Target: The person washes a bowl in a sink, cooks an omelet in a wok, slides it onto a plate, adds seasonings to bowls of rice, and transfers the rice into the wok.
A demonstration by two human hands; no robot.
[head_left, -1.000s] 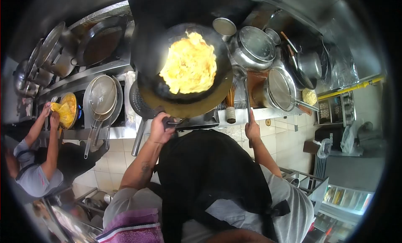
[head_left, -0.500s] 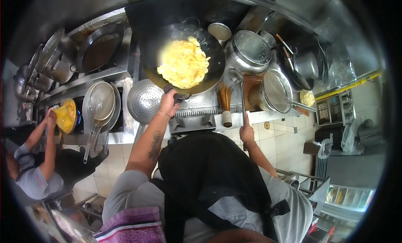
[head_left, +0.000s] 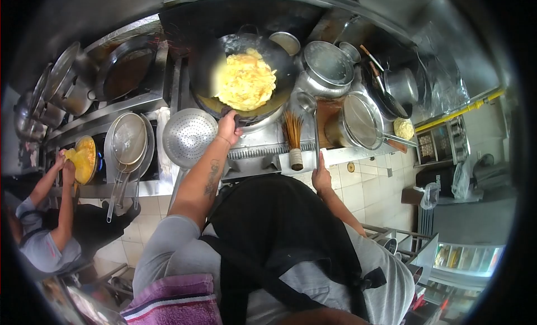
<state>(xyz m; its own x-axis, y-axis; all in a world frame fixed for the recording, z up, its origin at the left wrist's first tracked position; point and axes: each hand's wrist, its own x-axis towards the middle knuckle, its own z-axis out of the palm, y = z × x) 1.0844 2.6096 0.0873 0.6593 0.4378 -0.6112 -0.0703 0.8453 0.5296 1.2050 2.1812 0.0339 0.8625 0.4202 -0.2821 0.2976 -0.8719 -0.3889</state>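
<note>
One wok (head_left: 286,90): in front of you, dark and wide, its near rim reaching your left hand
Egg (head_left: 246,81): a loose yellow mass inside the wok, just beyond your left grip (head_left: 228,130) and apart from your fingers
Left grip: you have it closed around the dark handle (head_left: 237,120) at the wok's near rim; your forearm slants up towards it from below
Right grip (head_left: 321,178): narrow, closed around the long handle of your ladle (head_left: 306,102), with one finger lying along the shaft
Ladle: its bowl is to the right of the wok, beyond your right grip, so the shaft runs away from you
Perforated skimmer (head_left: 190,138): left of your left grip, its round face near the wok
Bamboo brush (head_left: 293,133): bristles pointing away from you, between the wok and your ladle
Strainer (head_left: 363,121): over a metal pot (head_left: 334,129), to the right of your ladle, its handle pointing right
Lidded pot (head_left: 329,63): right of the wok, farther from you than the strainer
Table (head_left: 358,155): its steel edge passes beneath the strainer side
Co-worker (head_left: 47,246): at your far left, both hands at a pan (head_left: 86,157) holding yellow food
</note>
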